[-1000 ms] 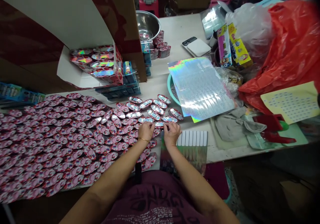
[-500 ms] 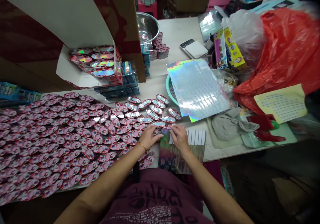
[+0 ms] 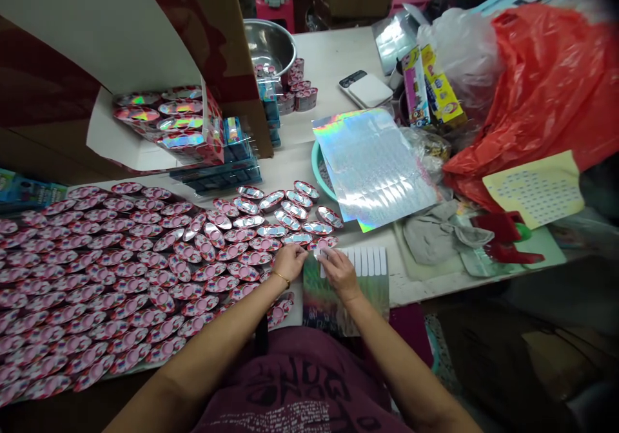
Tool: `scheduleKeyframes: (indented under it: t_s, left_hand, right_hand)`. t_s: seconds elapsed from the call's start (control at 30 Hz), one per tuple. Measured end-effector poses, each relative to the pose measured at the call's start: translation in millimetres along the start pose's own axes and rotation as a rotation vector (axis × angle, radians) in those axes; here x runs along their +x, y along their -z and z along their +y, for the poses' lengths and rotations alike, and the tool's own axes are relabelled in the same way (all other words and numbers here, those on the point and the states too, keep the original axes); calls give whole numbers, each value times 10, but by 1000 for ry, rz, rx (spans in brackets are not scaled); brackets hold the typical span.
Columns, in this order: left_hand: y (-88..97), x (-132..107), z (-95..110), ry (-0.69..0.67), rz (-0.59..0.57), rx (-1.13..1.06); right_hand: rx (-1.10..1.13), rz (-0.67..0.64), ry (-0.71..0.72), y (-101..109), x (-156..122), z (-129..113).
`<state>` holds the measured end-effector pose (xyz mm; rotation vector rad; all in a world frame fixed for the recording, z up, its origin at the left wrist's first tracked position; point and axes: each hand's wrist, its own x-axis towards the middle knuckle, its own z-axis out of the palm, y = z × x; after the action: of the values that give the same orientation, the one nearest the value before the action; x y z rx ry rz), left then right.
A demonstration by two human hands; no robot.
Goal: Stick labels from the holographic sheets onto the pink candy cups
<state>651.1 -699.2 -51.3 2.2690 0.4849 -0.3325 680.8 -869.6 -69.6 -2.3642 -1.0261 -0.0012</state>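
Observation:
My right hand (image 3: 340, 274) is closed in a pinch on a small white strip (image 3: 316, 251), above the upper left part of a printed green-brown card (image 3: 316, 298). A row of white strip labels (image 3: 371, 262) lies across the card's top, partly hidden by that hand. Just to the left, my left hand (image 3: 289, 263) has its fingers pressed together near the same strip; what they hold, if anything, is too small to make out. Beyond the hands stand small oval boxes (image 3: 275, 230) with shiny tops. Many more oval boxes with pink round centres (image 3: 126, 277) fill the left side.
An open carton (image 3: 155, 162) with oval packs stands at the back left, beside blue packages (image 3: 217, 175). A holographic sheet (image 3: 382, 169) overlaps a turquoise basin (image 3: 319, 172). Farther off are a metal bowl (image 3: 271, 40), a scale (image 3: 370, 90), a red bag (image 3: 551, 78) and a grey cloth (image 3: 430, 236).
My two hands have drawn in toward each other at the card's upper left corner. The white strip now shows at my right fingertips. The whole view has shifted slightly.

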Motion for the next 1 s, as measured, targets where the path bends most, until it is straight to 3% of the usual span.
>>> scheduleKeyframes:
  t_s: [0.17,0.3,0.4,0.5,0.67,0.83,1.0]
  left_hand:
    - [24,-93,0,-128,-21,244]
    - [54,-133,10,-135,-54,277]
    - [96,-112,43,-188,10,121]
    - [135,-64,95,-216,5,-76]
    - [121,41,122,-110,-49,-245]
    - [71,176,131,18,-27,-174]
    - [26,237,219,97,-41,5]
  right_hand:
    - [236,-52,-101,484,122,-263]
    - [482,0,-280,688,269,-233]
    - [559,15,-394,617,350,-87]
    - [626,34,-454,503,382,23]
    - [715,53,-518,380,387,107]
    - [728,85,-623,235,427,204]
    - [481,128,-625,176,452,244]
